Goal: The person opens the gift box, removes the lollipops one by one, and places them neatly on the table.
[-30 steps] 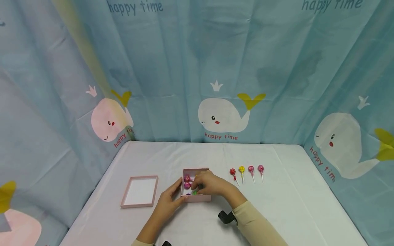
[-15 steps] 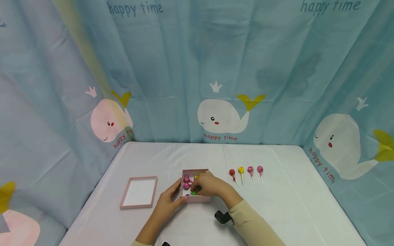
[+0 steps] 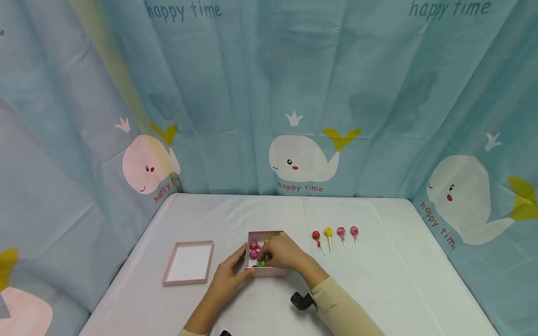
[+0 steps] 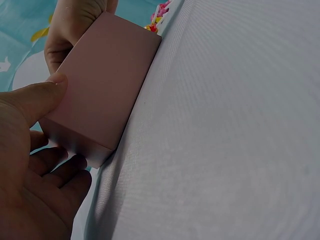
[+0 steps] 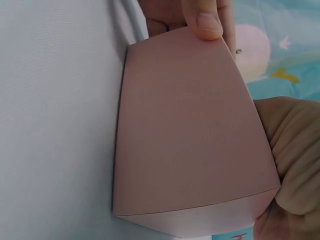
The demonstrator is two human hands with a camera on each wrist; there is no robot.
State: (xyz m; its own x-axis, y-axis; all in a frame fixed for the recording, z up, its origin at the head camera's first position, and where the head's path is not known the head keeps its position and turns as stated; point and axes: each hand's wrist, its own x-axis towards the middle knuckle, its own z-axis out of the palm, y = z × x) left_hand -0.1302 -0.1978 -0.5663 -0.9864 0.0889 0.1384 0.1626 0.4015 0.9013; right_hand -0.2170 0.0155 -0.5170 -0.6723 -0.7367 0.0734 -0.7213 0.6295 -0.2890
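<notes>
In the head view, the pink box sits on the white table, with wrapped pink sweets and a green one inside. The left hand grips its near left corner; the right hand dips in over the wall, its fingertips hidden — whether they pinch anything, I cannot tell. A shallow pink-rimmed tray lies to the left, and four lollipops are lined up to the right. From the left wrist, the left thumb presses the near wall while the other fingers bend around the end. The box looks like stiff card, probably light and quick to slide, so a corner hold braced from two sides suits it; a hard squeeze mid-wall might bow it. From the right wrist, the right hand shows beyond the upper edge, its fingers out of sight. The sweets likely have slick wrappers and hard heads — best taken by the stick or round the ball.
</notes>
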